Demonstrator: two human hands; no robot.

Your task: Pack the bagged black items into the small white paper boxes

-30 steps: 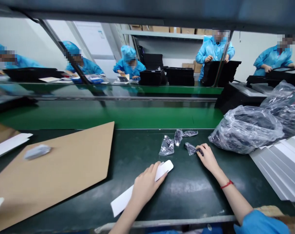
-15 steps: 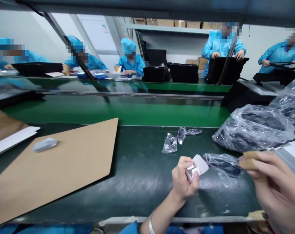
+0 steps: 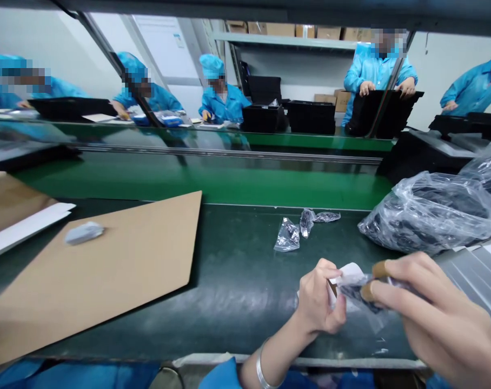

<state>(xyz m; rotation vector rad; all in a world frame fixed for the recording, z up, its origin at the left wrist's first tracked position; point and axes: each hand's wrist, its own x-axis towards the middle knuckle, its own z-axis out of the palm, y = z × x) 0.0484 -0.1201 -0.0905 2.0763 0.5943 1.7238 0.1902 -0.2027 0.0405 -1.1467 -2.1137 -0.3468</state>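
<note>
A small white box (image 3: 351,270) with its flap up is held in my left hand (image 3: 319,298), its open end facing right. My right hand (image 3: 428,308), with tan covers on two fingertips, pinches a clear plastic bag with a dark item inside (image 3: 361,294). The bag's left end is at the box's opening; how far it reaches inside cannot be made out. Beyond my hands, small clear bags with dark items (image 3: 288,235) lie on the dark green surface (image 3: 237,292).
At left lies a brown cardboard sheet (image 3: 140,248) with a small wrapped item (image 3: 84,233) on it. A large plastic bag of dark items (image 3: 428,216) stands at right, by grey-white boxes (image 3: 472,270). People in blue work across the line, near black cases (image 3: 311,116).
My right hand has brought the bagged item left to the box's opening. The item now touches or overlaps the box. The view has shifted slightly.
</note>
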